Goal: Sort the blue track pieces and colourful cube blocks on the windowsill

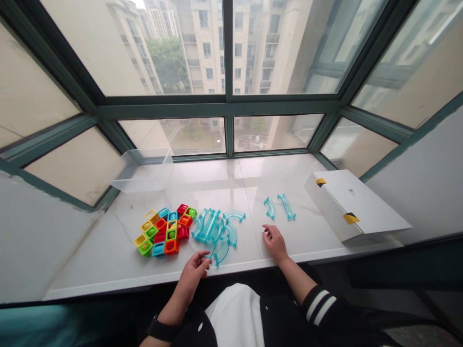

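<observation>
At the counter's front edge, my left hand (198, 265) has its thumb and fingers closed on one end of a translucent blue curved track piece (222, 250). Just beyond it lies a heap of similar blue track pieces (210, 225), some straight and some curved. My right hand (274, 242) rests on the counter with fingers loosely bent and apart, holding nothing. Past its fingertips are a short curved track piece (269, 207) and a straighter track piece (287, 207), lying apart from each other.
Left of the heap sits a cluster of coloured hollow plastic blocks (159, 236). A clear plastic bin (144, 185) stands at the back left by the window. On the right is a white box (361, 202) with yellow and black tabs. The white counter (246, 270) ends at its front edge.
</observation>
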`<state>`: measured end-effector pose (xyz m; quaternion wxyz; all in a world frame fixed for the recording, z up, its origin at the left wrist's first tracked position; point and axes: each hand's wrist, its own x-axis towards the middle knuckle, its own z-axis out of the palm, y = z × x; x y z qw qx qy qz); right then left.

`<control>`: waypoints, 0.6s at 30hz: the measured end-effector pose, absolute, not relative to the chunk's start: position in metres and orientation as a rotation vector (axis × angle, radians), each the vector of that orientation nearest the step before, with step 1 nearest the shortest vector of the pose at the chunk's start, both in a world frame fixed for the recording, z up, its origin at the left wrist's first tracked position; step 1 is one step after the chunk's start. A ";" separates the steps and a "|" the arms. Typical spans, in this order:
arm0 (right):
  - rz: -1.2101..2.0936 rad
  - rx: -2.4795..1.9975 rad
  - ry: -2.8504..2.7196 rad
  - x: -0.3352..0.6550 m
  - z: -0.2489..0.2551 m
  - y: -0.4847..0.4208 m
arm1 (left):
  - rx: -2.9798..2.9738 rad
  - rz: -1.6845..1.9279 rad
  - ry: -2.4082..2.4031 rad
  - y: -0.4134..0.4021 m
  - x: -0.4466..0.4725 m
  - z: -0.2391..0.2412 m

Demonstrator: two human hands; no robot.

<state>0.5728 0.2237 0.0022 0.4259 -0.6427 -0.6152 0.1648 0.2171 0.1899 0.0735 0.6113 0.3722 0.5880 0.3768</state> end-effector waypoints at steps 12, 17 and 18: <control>0.779 -1.350 -1.819 0.506 0.028 0.213 | 1.224 0.975 1.544 0.203 0.207 0.076; 0.857 -1.400 -1.720 0.507 0.021 0.212 | 1.622 0.967 1.613 0.239 0.204 0.090; 0.867 -1.400 -1.714 0.508 0.020 0.211 | 1.683 0.944 1.614 0.246 0.205 0.091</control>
